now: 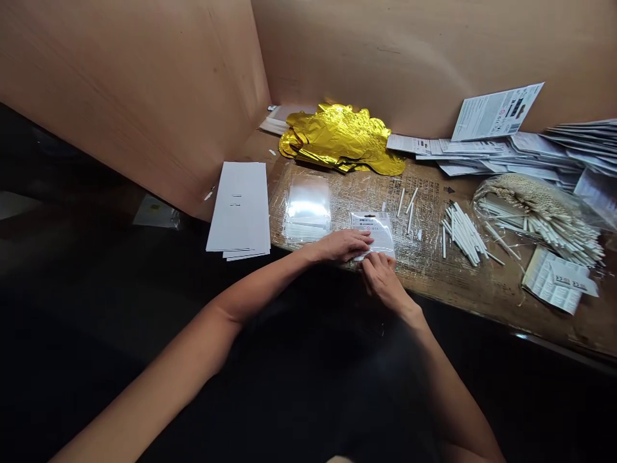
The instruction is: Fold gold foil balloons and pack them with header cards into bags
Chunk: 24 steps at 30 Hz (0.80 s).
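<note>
A printed backing card (382, 226) with a hang hole lies near the table's front edge and looks glossy, as if in a clear plastic sleeve. My left hand (343, 245) rests on its left side, fingers stretched out over the surface. At the card's front edge, my right hand (382, 276) has its fingers curled in and closed on it; the thumb is mostly hidden. Just left of the card is a stack of clear plastic sleeves (308, 209). Several loose white paper sticks (409, 209) lie to its right.
White cards (238, 206) are stacked at left. Gold foil balloons (342, 141) lie at the back. More sticks (465, 235), a plastic bag of sticks (540, 215), a white packet (554, 283) and piled printed cards (511, 151) occupy the right. Cardboard-coloured panels (409, 58) wall the table (434, 276).
</note>
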Available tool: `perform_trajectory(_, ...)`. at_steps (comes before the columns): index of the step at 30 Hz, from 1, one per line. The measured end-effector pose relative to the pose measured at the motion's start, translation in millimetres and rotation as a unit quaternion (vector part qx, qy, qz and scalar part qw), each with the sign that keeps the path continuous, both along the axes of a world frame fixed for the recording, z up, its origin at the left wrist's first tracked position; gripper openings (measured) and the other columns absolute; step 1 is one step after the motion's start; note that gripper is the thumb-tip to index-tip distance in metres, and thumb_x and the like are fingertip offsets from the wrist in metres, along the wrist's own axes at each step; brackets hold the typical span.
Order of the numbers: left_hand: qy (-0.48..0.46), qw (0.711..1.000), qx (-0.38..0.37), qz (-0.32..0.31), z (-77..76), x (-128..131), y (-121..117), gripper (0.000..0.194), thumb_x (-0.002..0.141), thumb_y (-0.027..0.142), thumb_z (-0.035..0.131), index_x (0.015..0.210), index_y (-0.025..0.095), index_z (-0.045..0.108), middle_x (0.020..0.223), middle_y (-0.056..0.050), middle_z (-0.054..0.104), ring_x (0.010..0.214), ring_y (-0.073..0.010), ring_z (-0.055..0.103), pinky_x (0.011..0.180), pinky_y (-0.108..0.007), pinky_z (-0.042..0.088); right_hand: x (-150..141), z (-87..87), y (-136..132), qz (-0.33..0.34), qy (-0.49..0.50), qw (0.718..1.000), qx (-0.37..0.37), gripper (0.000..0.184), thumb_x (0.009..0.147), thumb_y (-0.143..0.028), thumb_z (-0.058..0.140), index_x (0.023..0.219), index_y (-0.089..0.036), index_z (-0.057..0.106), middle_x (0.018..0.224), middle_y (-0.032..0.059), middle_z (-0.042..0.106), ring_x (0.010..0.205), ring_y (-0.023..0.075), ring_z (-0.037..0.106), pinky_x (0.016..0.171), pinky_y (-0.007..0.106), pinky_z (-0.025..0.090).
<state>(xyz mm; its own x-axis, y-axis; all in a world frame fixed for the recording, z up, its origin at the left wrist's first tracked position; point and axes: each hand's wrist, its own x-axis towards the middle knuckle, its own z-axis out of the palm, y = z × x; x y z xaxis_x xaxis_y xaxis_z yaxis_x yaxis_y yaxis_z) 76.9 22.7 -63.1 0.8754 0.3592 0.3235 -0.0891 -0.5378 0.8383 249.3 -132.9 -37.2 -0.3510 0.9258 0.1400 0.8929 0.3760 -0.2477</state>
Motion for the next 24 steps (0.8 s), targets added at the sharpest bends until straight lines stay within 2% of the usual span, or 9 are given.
perform_trajectory(5, -0.002, 1.0, -0.012, 0.004, -2.1, 0, 0, 0.018, 0.088, 0.024, 0.076, 0.104, 0.026, 0.084, 0.134, -0.01, 0.076, 0.144, -0.0293, 0.059, 0.128, -0.048, 0.041, 7, -2.1, -6, -0.004, 0.116, 0.993, 0.012, 0.017, 0.11, -0.02, 0.042, 0.11, -0.02, 0.059, 0.106, 0.0105, 0.062, 0.099, 0.0264, 0.059, 0.092, 0.042, 0.042)
perform_trajectory(10, 0.035, 0.999, 0.038, -0.001, -4.8, 0, 0, 0.023, 0.095, 0.028, 0.067, 0.112, 0.025, 0.083, 0.14, -0.01, 0.073, 0.148, -0.028, 0.055, 0.13, -0.047, 0.037, 4, -0.9, -2, 0.01, 0.025, 1.0, -0.004, 0.02, 0.11, -0.022, 0.042, 0.106, -0.021, 0.061, 0.105, 0.0108, 0.063, 0.098, 0.0275, 0.057, 0.086, 0.041, 0.038)
perform_trajectory(14, 0.011, 0.998, 0.065, -0.003, -7.7, -1, 1, 0.025, 0.094, 0.023, 0.068, 0.114, 0.023, 0.083, 0.14, -0.012, 0.073, 0.147, -0.0293, 0.056, 0.127, -0.048, 0.041, 0, -2.7, 2, -0.003, -0.001, 1.0, -0.012, 0.022, 0.109, -0.02, 0.04, 0.099, -0.021, 0.059, 0.101, 0.0116, 0.064, 0.094, 0.0274, 0.055, 0.084, 0.04, 0.037)
perform_trajectory(16, 0.005, 0.996, 0.093, -0.004, -9.3, -1, 1, 0.027, 0.095, 0.02, 0.065, 0.117, 0.021, 0.082, 0.14, -0.014, 0.072, 0.147, -0.0295, 0.057, 0.127, -0.048, 0.042, -3, -4.6, 5, -0.024, 0.027, 0.999, -0.009, 0.02, 0.107, -0.022, 0.042, 0.096, -0.021, 0.058, 0.1, 0.012, 0.063, 0.094, 0.0281, 0.055, 0.084, 0.042, 0.038)
perform_trajectory(18, 0.014, 0.992, 0.125, -0.005, -9.6, -1, 1, 0.029, 0.098, 0.019, 0.06, 0.118, 0.018, 0.081, 0.141, -0.016, 0.071, 0.147, -0.0281, 0.056, 0.127, -0.046, 0.042, -4, -4.1, 4, -0.053, 0.12, 0.991, -0.006, 0.017, 0.106, -0.026, 0.045, 0.094, -0.023, 0.056, 0.099, 0.0115, 0.063, 0.096, 0.0287, 0.055, 0.087, 0.043, 0.04)
perform_trajectory(19, 0.02, 0.99, 0.139, -0.004, -9.0, -2, 1, 0.029, 0.1, 0.019, 0.058, 0.119, 0.017, 0.08, 0.142, -0.015, 0.071, 0.148, -0.0269, 0.056, 0.127, -0.045, 0.042, -3, -2.1, 0, -0.068, 0.198, 0.978, -0.009, 0.016, 0.107, -0.028, 0.046, 0.094, -0.024, 0.055, 0.098, 0.0102, 0.063, 0.095, 0.0282, 0.057, 0.087, 0.043, 0.042)
perform_trajectory(21, 0.029, 0.988, 0.154, -0.003, -6.4, -4, 1, 0.03, 0.101, 0.019, 0.057, 0.119, 0.018, 0.08, 0.142, -0.013, 0.071, 0.148, -0.0246, 0.055, 0.127, -0.042, 0.043, 7, 6.3, -17, -0.095, 0.388, 0.917, -0.016, 0.016, 0.109, -0.034, 0.045, 0.097, -0.026, 0.054, 0.087, 0.004, 0.059, 0.082, 0.0235, 0.057, 0.079, 0.04, 0.046)
perform_trajectory(23, 0.032, 0.987, 0.16, -0.005, -2.3, -6, 0, 0.029, 0.099, 0.016, 0.058, 0.117, 0.02, 0.08, 0.14, -0.01, 0.073, 0.148, -0.0236, 0.056, 0.125, -0.041, 0.046, 25, 19.3, -44, -0.1, 0.537, 0.837, -0.038, 0.022, 0.111, -0.044, 0.042, 0.102, -0.029, 0.055, 0.072, -0.0029, 0.047, 0.058, 0.0175, 0.046, 0.063, 0.033, 0.043)
perform_trajectory(24, 0.031, 0.986, 0.164, -0.01, 0.0, -7, 0, 0.029, 0.097, 0.014, 0.059, 0.115, 0.021, 0.081, 0.137, -0.009, 0.074, 0.146, -0.0237, 0.058, 0.124, -0.041, 0.047, 36, 26.2, -60, -0.088, 0.563, 0.819, -0.062, 0.028, 0.111, -0.051, 0.042, 0.105, -0.03, 0.058, 0.067, -0.0048, 0.041, 0.051, 0.0156, 0.037, 0.056, 0.031, 0.04)
